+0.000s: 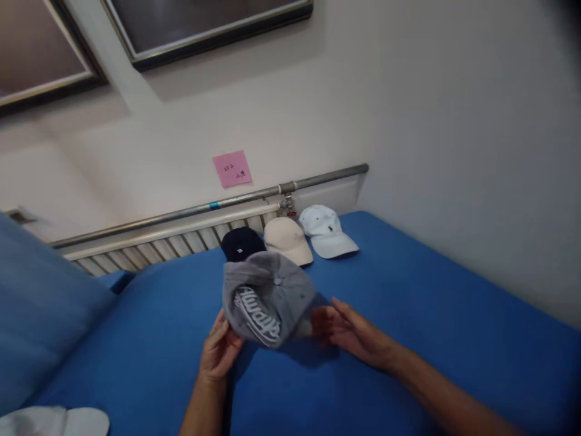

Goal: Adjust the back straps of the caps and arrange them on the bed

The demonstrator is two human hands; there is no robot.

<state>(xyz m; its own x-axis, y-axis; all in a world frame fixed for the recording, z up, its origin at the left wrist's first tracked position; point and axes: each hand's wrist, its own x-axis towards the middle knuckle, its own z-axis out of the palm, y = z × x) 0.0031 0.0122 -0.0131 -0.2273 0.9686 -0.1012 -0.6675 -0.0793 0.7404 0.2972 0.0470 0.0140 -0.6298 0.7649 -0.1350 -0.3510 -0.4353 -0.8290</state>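
A grey baseball cap (267,297) with white lettering is held up over the blue bed (408,315). My left hand (220,351) grips its left lower edge, fingers curled on the fabric. My right hand (351,330) holds the cap's right side, thumb and fingers reaching under it. Behind the grey cap, three caps lie in a row by the wall: a dark navy cap (241,242), a beige cap (287,239) and a white cap (325,230).
A radiator (149,248) and a metal pipe (254,195) run along the wall behind the bed. A pink note (231,168) sticks to the wall. A blue pillow (40,309) sits at left. Another white cap (59,422) shows at the bottom left corner.
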